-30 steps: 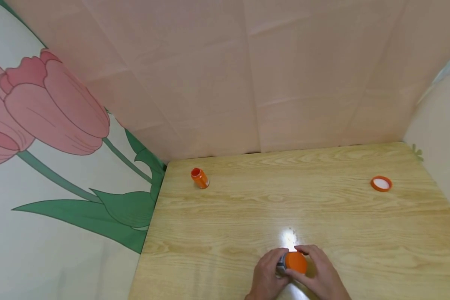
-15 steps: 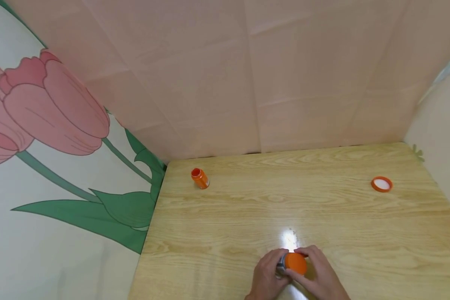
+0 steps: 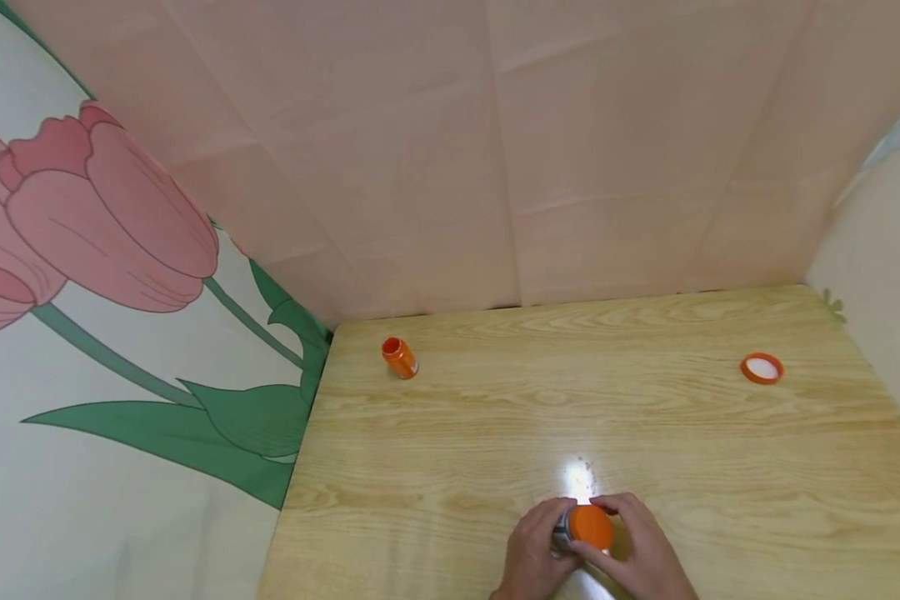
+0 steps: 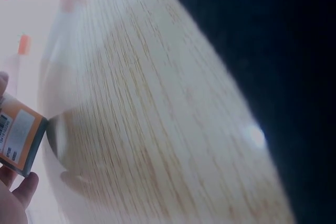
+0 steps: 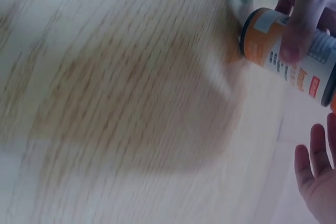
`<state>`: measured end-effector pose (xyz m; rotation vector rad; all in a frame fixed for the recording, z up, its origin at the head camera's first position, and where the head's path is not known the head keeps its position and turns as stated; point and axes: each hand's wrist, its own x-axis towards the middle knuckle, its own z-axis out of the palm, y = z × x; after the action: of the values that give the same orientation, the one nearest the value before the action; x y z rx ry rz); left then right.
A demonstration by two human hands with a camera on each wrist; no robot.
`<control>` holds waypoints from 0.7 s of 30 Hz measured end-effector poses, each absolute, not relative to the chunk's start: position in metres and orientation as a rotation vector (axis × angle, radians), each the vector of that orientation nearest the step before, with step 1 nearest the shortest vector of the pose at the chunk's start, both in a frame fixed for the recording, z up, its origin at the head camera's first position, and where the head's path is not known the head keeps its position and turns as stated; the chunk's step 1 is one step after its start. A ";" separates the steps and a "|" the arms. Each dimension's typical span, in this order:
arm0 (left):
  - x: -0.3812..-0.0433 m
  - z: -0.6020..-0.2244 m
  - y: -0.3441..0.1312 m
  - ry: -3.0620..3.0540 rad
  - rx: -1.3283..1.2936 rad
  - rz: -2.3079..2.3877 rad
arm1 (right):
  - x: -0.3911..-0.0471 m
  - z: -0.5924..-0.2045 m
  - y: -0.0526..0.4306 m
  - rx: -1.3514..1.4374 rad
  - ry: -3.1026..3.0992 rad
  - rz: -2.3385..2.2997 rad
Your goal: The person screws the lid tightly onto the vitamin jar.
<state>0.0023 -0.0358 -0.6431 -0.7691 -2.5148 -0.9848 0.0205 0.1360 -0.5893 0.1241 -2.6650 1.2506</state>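
A small cylindrical can with an orange-and-white printed label is held at the near side of the table, tilted. My left hand grips its body, with the thumb lying across the label in the right wrist view. On top of the can sits an orange lid. My right hand holds this lid at its rim between thumb and index finger. Only a corner of the can's label shows at the left edge of the left wrist view. Most of the lid is cut off in the right wrist view.
An orange bottle with an open mouth stands at the back left of the wooden table. Toward the back right lies a round orange cap with a white inside. Walls border the table at the back, left and right.
Almost nothing moves. The right hand's fingers shift very slightly at the lid; the left hand, can, bottle and round cap stay where they were.
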 end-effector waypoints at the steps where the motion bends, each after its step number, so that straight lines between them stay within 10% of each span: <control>1: 0.002 -0.643 -0.036 -2.513 -0.769 -0.987 | 0.021 -0.590 0.137 0.137 -2.668 1.235; 10: 0.003 -0.641 -0.036 -2.511 -0.777 -0.981 | 0.017 -0.595 0.146 0.518 -2.455 1.203; 21: 0.003 -0.640 -0.037 -2.511 -0.787 -0.945 | 0.024 -0.587 0.134 0.032 -2.668 1.196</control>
<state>0.0025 -0.0369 -0.6404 -0.7871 -2.5112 -0.9447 0.0235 0.1336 -0.5870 0.0323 -2.6681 1.1965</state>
